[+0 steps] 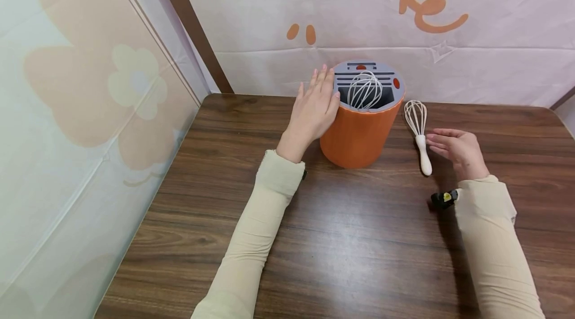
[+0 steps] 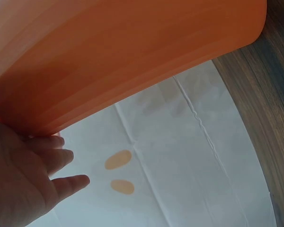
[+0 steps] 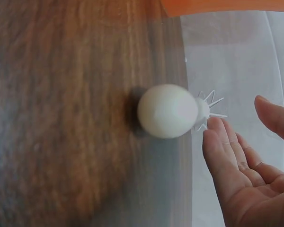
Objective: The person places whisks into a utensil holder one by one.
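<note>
My left hand (image 1: 316, 106) rests with straight fingers against the upper left side of an orange utensil holder (image 1: 355, 139). The holder has a grey slotted top (image 1: 390, 90), and the wire loops of a whisk (image 1: 365, 90) stick up from its large front opening; the rest of that whisk is hidden inside. A second whisk (image 1: 421, 142), with white wires and a white handle (image 3: 168, 111), lies on the table to the right of the holder. My right hand (image 1: 458, 152) is just right of this whisk, fingers extended toward its handle and thumb apart, gripping nothing.
The dark wood table (image 1: 350, 249) meets a pale printed cloth (image 1: 260, 67) behind the holder. Another printed cloth (image 1: 81, 169) hangs along the table's left edge. A small black device (image 1: 443, 199) sits at the right wrist.
</note>
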Tool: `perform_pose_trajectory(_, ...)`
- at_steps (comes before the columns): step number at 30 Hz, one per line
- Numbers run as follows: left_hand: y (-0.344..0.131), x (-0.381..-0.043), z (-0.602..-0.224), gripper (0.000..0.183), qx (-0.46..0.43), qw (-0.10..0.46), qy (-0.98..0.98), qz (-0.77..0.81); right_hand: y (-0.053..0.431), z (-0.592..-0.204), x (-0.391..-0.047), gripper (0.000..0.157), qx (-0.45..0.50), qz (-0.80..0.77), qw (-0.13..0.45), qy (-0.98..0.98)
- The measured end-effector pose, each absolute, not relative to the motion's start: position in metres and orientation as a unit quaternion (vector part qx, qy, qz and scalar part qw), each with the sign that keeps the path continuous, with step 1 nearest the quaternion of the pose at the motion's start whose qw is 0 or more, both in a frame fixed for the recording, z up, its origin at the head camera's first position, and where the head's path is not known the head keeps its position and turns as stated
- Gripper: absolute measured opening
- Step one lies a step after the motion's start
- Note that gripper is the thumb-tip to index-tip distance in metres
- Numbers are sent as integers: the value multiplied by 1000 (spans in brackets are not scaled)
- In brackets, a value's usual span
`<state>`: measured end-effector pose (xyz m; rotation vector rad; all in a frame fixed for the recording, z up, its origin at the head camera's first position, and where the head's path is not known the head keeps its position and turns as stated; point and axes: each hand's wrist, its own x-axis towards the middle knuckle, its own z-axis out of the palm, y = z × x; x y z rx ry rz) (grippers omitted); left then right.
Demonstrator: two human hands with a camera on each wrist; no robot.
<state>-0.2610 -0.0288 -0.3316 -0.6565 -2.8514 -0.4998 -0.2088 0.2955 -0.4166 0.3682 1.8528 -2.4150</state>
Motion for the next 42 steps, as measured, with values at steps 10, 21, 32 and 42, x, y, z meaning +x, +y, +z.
perform_pose_trajectory(10,-28,-261,-332,56,-221,92,-957,-166,302,-426,-213,35,116,-747,73,651)
perform_pose_trajectory(21,-28,-262,-334,56,-219,91,-957,-168,302,-432,-214,65,129,-694,129,697)
perform_pose_trajectory(32,-29,-262,-333,56,-220,95,-956,-168,303,-436,-216,55,110,-650,126,742)
perform_pose_trajectory(42,-28,-262,-333,56,-222,95,-955,-170,306,-440,-215,13,93,-650,117,745)
